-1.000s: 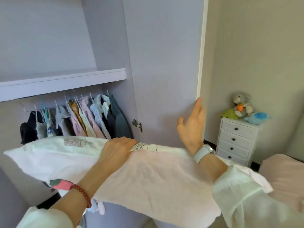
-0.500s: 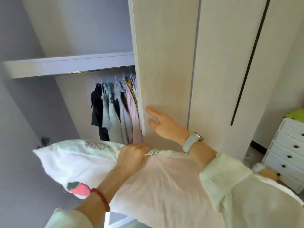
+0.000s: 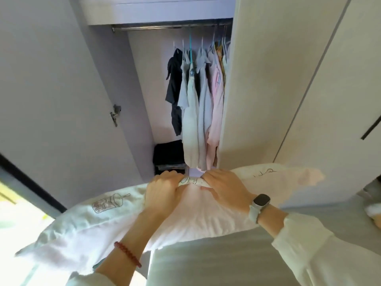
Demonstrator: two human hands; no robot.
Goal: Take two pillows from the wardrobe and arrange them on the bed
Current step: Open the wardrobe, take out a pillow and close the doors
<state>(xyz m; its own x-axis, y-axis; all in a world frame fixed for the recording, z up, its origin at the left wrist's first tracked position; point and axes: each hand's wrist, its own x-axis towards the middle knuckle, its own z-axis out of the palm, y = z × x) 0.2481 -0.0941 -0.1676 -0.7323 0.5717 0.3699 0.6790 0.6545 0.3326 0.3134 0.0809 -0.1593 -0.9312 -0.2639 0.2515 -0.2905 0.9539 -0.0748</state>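
Before the half-open wardrobe, best to keep left hand and right hand curled tight over the pillow edge beneath, lifting evenly.

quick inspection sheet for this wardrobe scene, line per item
surface: no bed in view; grey floor below.
job's things: white pillows carried in front of the open wardrobe.
clutter: hanging clothes; dark folded stack below them.
grippers: left hand and right hand both grip the pillows' far edge.
cables: nothing seen.
surroundings: right wardrobe door nearly closed; bright light at lower left.
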